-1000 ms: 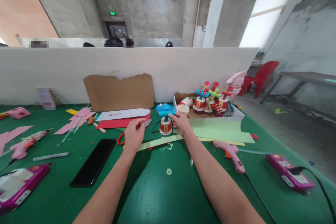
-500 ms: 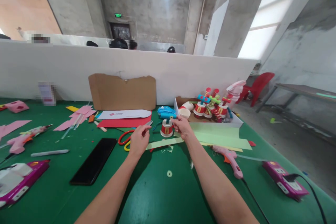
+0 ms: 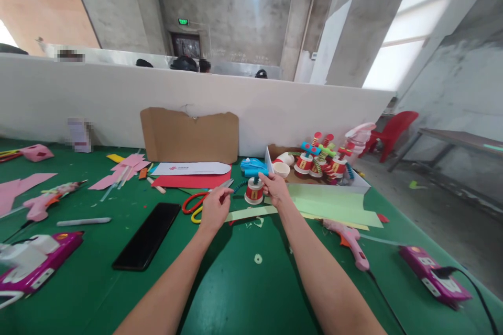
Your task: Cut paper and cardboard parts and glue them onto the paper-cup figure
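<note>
A small red-and-white paper cup figure (image 3: 254,192) stands upright on the green table, with a light blue paper roll (image 3: 256,173) above it and a dark coiled strip at its left. My right hand (image 3: 276,189) pinches the figure's upper right side, by the end of the roll. On the left, my left hand (image 3: 216,210) has its thumb and fingers pressed together near the coiled strip; anything between them is too small to tell. Scissors (image 3: 194,204) with red and yellow handles lie beside and partly behind this hand. A pale green strip (image 3: 251,213) lies between the hands.
A shallow box (image 3: 348,183) with several finished-looking figures stands back right, near green paper (image 3: 334,204). Pink glue guns lie right (image 3: 351,241) and left (image 3: 37,208). A black phone (image 3: 147,236) and purple power strips (image 3: 434,276) are on the table; cardboard (image 3: 189,136) leans behind.
The whole view has shifted slightly, so most things appear farther right. The blue roll has turned, and its open end no longer faces the camera. Both hands keep their closed grips.
</note>
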Demonstrator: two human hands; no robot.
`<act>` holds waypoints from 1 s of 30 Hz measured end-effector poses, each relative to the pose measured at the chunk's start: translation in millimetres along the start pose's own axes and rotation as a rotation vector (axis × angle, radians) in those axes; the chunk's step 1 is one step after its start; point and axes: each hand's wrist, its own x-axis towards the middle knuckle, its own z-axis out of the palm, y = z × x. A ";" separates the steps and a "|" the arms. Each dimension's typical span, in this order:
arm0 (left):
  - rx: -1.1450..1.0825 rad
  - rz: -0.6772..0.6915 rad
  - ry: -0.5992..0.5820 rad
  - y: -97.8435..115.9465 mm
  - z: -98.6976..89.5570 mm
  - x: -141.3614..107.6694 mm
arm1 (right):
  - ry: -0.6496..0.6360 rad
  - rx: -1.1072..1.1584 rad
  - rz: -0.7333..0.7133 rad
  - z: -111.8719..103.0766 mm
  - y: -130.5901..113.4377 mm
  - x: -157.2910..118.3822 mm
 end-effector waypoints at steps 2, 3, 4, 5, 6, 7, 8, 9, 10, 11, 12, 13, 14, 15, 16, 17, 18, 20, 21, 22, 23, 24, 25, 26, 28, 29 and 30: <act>-0.007 -0.001 -0.014 1.4 -0.7 -0.3 | 0.008 -0.007 0.005 0.8 -0.6 -0.6; -0.009 -0.001 -0.020 2.1 -1.1 -0.4 | 0.007 -0.007 0.010 0.9 -1.6 -1.4; -0.012 -0.002 -0.024 2.7 -1.5 -0.5 | 0.002 -0.006 0.016 0.6 -3.0 -2.4; -0.014 -0.003 -0.025 3.2 -1.8 -0.5 | -0.004 -0.006 0.023 -0.1 -5.0 -3.9; -0.016 -0.005 -0.023 3.6 -2.1 -0.6 | -0.008 -0.009 0.028 -1.4 -7.4 -5.8; -0.017 -0.005 -0.021 3.9 -2.3 -0.6 | -0.009 -0.012 0.027 -3.4 -10.0 -8.1; -0.017 -0.003 -0.022 3.9 -2.5 -0.6 | -0.003 -0.016 0.019 -6.1 -12.7 -11.0; -0.016 0.000 -0.024 3.8 -2.6 -0.6 | 0.012 -0.015 0.001 -9.4 -15.2 -14.4; -0.015 0.004 -0.025 3.6 -2.7 -0.7 | 0.036 -0.010 -0.026 -13.3 -17.3 -18.6; -0.011 0.008 -0.023 3.4 -2.9 -0.7 | 0.069 -0.004 -0.058 -17.7 -18.7 -23.6; -0.006 0.014 -0.020 3.3 -3.3 -0.6 | 0.111 0.002 -0.094 -22.5 -19.4 -29.5; 0.000 0.019 -0.016 3.5 -4.0 -0.2 | 0.155 0.003 -0.129 -27.5 -19.1 -36.5; 0.006 0.022 -0.012 4.2 -5.3 0.5 | 0.194 -0.004 -0.160 -32.5 -17.8 -44.5; 0.011 0.021 -0.015 5.7 -7.1 1.6 | 0.221 -0.022 -0.185 -37.3 -15.5 -53.5; 0.014 0.015 -0.029 7.9 -9.6 3.0 | 0.234 -0.048 -0.201 -41.8 -12.4 -63.4; 0.019 0.002 -0.059 11.1 -12.7 4.7 | 0.232 -0.082 -0.205 -45.9 -8.5 -73.7; 0.024 -0.011 -0.110 15.2 -16.3 6.4 | 0.218 -0.121 -0.198 -49.5 -4.1 -84.2; 0.050 -0.018 -0.284 25.2 -24.1 8.7 | 0.179 -0.208 -0.163 -55.3 5.7 -103.7; 0.063 0.004 -0.388 30.7 -27.7 8.3 | 0.164 -0.252 -0.149 -57.5 10.5 -111.9; 0.077 0.038 -0.482 36.1 -30.8 6.4 | 0.155 -0.297 -0.145 -59.4 15.1 -118.8; 0.093 0.081 -0.566 41.2 -33.3 2.7 | 0.152 -0.344 -0.154 -61.0 19.2 -124.1; 0.110 0.130 -0.640 45.6 -34.9 -2.8 | 0.152 -0.395 -0.174 -62.3 22.7 -127.9; 0.130 0.184 -0.705 49.1 -35.7 -10.0 | 0.153 -0.447 -0.201 -63.2 25.3 -130.5; 0.155 0.241 -0.763 51.7 -35.7 -18.6 | 0.154 -0.499 -0.228 -63.9 27.1 -132.0; 0.219 0.361 -0.856 53.7 -33.6 -37.5 | 0.154 -0.592 -0.277 -64.6 28.5 -132.9; 0.259 0.417 -0.881 53.4 -31.8 -46.7 | 0.157 -0.626 -0.296 -64.7 28.4 -133.1; 0.302 0.462 -0.892 52.6 -29.7 -54.8 | 0.160 -0.650 -0.310 -64.8 28.3 -133.2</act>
